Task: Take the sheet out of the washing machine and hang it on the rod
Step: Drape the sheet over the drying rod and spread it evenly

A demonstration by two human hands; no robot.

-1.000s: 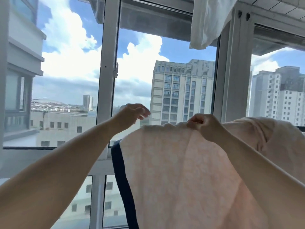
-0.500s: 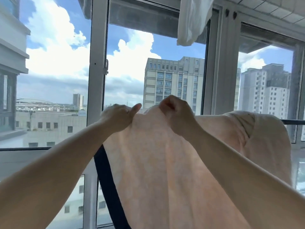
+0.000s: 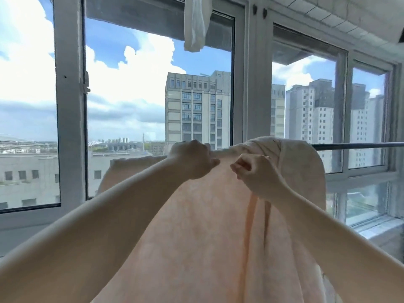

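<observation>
Peach sheet point(image 3: 207, 226): we see it already draped over the rod point(image 3: 358, 146), hanging down toward us from the rod's line; it is out of the washing machine, which is not in view.
Rod: a dark horizontal bar, bare to the right of the sheet and hidden under the cloth elsewhere.
Bunched part: just beside the bare stretch of rod, the sheet is gathered into thick folds over the bar, not spread flat.
Left end: further along from the bunch, a corner of the sheet stands flatter above the rod's line, in front of the window frame point(image 3: 70, 106).
Left hand point(image 3: 192, 159): we hold it at the top edge on the rod, fingers curled and gripping the cloth there.
Right hand point(image 3: 254, 176): just beside the left and slightly below the rod, fingers curled; it seems to pinch a fold of the sheet, though the contact is hard to make out.
White cloth point(image 3: 195, 22): hangs well above the rod, apart from our work.
Progress: we judge the hanging mostly done.
Left to do: pulling the bunched folds along the rod and evening out the drape.
</observation>
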